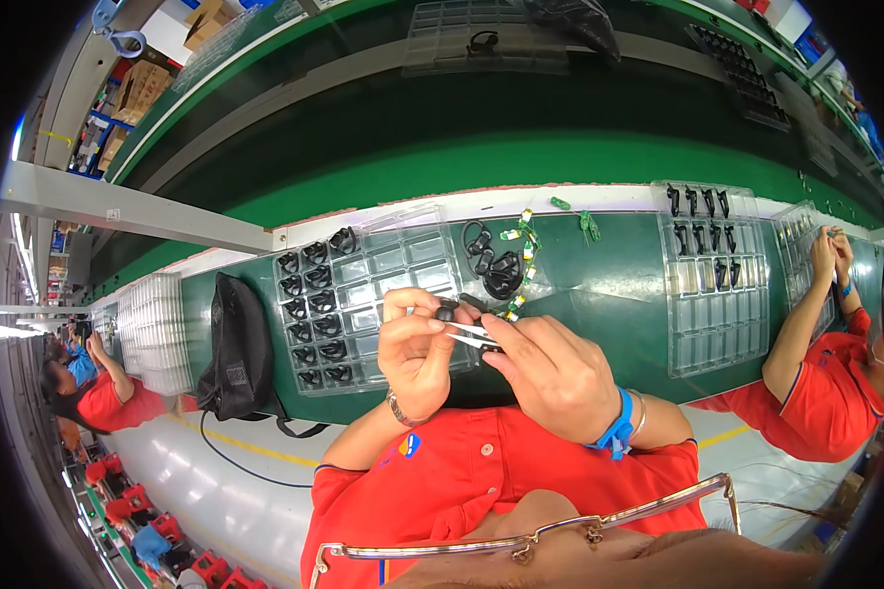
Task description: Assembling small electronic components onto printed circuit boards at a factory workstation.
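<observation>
One stack of clear trays (154,334) stands far out to the left of the grip, and coming in from there we have a black bag (234,344) slumped on the green tabletop (614,294). Next along, just left of the grip and beyond it, a clear compartment tray (391,263) shows small black earpieces (315,277) in its left-hand columns.

Now the action! The left hand (414,358) is pinched tight, thumb against fingertips, grasping a small black piece (446,312) up above the tabletop. Right beside it come the tweezers (473,334), their two pale prongs parted and pointing left at that piece; whether the tips touch it, I can't tell.

Past the grip, on the far side, black looped earphones (502,276) lie in a heap, with small green-and-white circuit boards (529,252) strewn just right of them. Back at the near side, the right hand (560,378) has its grip closed around the tweezers, thumb and fingers pressed together, a blue wristband (616,428) behind it. Well to the right of the grip, a second clear tray (717,329) carries black pieces (698,237) in its far rows, and beyond that sits a red-shirted co-worker (827,393), both hands raised.
</observation>
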Available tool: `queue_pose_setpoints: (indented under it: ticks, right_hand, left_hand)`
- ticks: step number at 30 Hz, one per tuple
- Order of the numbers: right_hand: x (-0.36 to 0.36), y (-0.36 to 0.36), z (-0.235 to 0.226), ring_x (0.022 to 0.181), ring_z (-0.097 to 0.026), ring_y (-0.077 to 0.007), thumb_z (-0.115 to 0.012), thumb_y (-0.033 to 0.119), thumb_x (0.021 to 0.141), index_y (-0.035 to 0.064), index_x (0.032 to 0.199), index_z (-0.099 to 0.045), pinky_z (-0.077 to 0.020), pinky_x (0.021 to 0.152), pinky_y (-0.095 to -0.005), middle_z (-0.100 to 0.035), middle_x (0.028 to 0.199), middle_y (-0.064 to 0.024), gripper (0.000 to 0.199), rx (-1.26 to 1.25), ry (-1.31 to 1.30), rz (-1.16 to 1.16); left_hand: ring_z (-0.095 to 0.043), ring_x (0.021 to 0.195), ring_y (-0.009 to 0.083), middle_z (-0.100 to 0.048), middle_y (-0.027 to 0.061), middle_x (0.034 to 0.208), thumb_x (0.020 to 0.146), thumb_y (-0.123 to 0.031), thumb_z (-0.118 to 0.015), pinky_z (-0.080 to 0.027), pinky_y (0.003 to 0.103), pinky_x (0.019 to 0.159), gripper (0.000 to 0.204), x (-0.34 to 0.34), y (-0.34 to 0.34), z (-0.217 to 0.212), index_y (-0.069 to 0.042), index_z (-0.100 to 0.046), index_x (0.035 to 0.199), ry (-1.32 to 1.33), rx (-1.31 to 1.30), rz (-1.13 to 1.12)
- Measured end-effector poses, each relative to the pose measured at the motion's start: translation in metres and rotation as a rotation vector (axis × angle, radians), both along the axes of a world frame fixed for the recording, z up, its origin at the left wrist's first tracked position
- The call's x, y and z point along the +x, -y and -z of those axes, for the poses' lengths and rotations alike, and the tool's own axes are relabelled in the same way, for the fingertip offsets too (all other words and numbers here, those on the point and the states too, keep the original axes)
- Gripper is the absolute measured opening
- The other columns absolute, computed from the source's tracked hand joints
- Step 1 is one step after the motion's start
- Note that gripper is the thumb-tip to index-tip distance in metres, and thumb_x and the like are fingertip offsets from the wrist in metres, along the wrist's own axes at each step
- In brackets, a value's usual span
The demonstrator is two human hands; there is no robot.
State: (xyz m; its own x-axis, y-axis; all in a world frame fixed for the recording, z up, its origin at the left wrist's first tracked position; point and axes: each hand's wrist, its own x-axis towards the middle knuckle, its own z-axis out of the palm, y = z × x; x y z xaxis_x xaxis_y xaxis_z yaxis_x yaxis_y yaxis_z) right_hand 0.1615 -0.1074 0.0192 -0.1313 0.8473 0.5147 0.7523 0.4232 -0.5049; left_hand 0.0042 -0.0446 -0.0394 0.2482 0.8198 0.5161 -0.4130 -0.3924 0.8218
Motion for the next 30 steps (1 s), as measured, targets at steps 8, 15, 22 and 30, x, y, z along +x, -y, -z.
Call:
queue_pose_setpoints:
  ticks: [8, 15, 22, 30]
  right_hand:
    - [-0.002, 0.000, 0.004, 0.066, -0.054, -0.0230, -0.069, 0.006, 0.078, -0.0018, 0.113, -0.058, -0.0471, 0.055, -0.0338, -0.051, 0.078, -0.0088, 0.038, -0.135, -0.207, -0.055]
    - [-0.001, 0.000, 0.003, 0.065, -0.055, -0.0259, -0.067, 0.002, 0.079, -0.0011, 0.113, -0.058, -0.0468, 0.057, -0.0354, -0.052, 0.078, -0.0106, 0.036, -0.226, -0.347, -0.085]
    - [-0.001, 0.000, 0.006, 0.065, -0.055, -0.0255, -0.068, 0.001, 0.078, -0.0006, 0.111, -0.060, -0.0472, 0.057, -0.0353, -0.052, 0.076, -0.0098, 0.034, -0.214, -0.341, -0.068]
    - [-0.002, 0.000, 0.012, 0.063, -0.058, -0.0255, -0.071, -0.006, 0.069, -0.0011, 0.108, -0.063, -0.0478, 0.055, -0.0331, -0.060, 0.078, -0.0115, 0.040, -0.055, -0.298, -0.029]
  left_hand:
    - [-0.059, 0.085, 0.0237, -0.038, 0.0126, 0.109, 0.086, 0.014, -0.052, -0.054, 0.046, 0.082, 0.027, 0.000, 0.001, 0.003, -0.006, -0.046, 0.103, 0.032, -0.018, -0.001]
    - [-0.061, 0.085, 0.0248, -0.038, 0.0130, 0.110, 0.086, 0.014, -0.053, -0.055, 0.045, 0.081, 0.027, 0.001, 0.000, 0.004, -0.006, -0.046, 0.103, -0.021, 0.053, -0.040]
    - [-0.063, 0.083, 0.0262, -0.037, 0.0135, 0.109, 0.084, 0.018, -0.051, -0.056, 0.041, 0.078, 0.031, -0.001, -0.001, 0.005, -0.006, -0.046, 0.103, -0.117, 0.136, -0.089]
    - [-0.064, 0.083, 0.0261, -0.036, 0.0133, 0.109, 0.084, 0.019, -0.051, -0.057, 0.040, 0.076, 0.032, -0.001, -0.002, 0.004, -0.006, -0.046, 0.103, -0.157, 0.174, -0.103]
